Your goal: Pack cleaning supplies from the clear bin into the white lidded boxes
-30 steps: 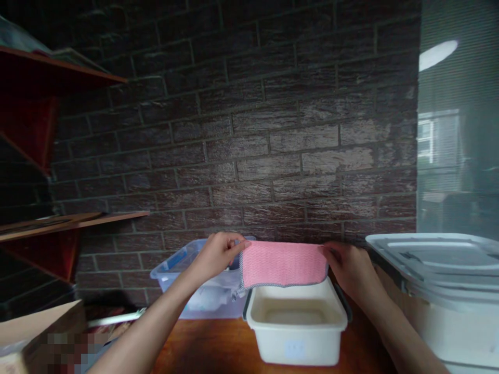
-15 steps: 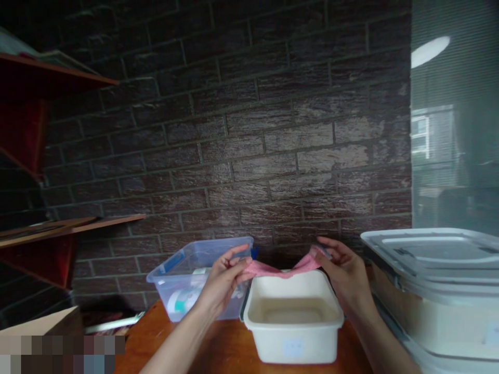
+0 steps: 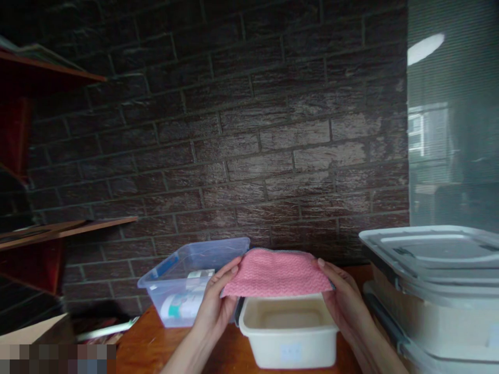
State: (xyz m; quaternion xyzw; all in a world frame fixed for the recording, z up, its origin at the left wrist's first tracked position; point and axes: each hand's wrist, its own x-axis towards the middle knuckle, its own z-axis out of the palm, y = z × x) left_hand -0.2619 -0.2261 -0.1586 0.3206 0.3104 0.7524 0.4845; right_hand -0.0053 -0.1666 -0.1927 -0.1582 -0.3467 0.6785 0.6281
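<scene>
A pink textured cloth (image 3: 278,274) with a grey edge is stretched between my two hands, above the back part of a white plastic bin (image 3: 290,349). My left hand (image 3: 221,291) pinches its left end between thumb and fingers. At the other end, my right hand (image 3: 341,291) grips the cloth with the thumb on top. The visible part of the bin's inside is bare. Its back rim is hidden behind the cloth.
Left of the bin, a clear blue plastic box (image 3: 156,285) holds white packages. Stacked lidded storage boxes (image 3: 429,301) stand at the right. All rest on a brown wooden table (image 3: 144,343) against a dark brick wall (image 3: 234,156). Wooden shelves (image 3: 70,231) jut out at left.
The cloth was bunched into a sagging strip; now it is spread wider and flatter, with its textured face showing. Both hands still hold its ends and have shifted slightly lower. The view has moved slightly.
</scene>
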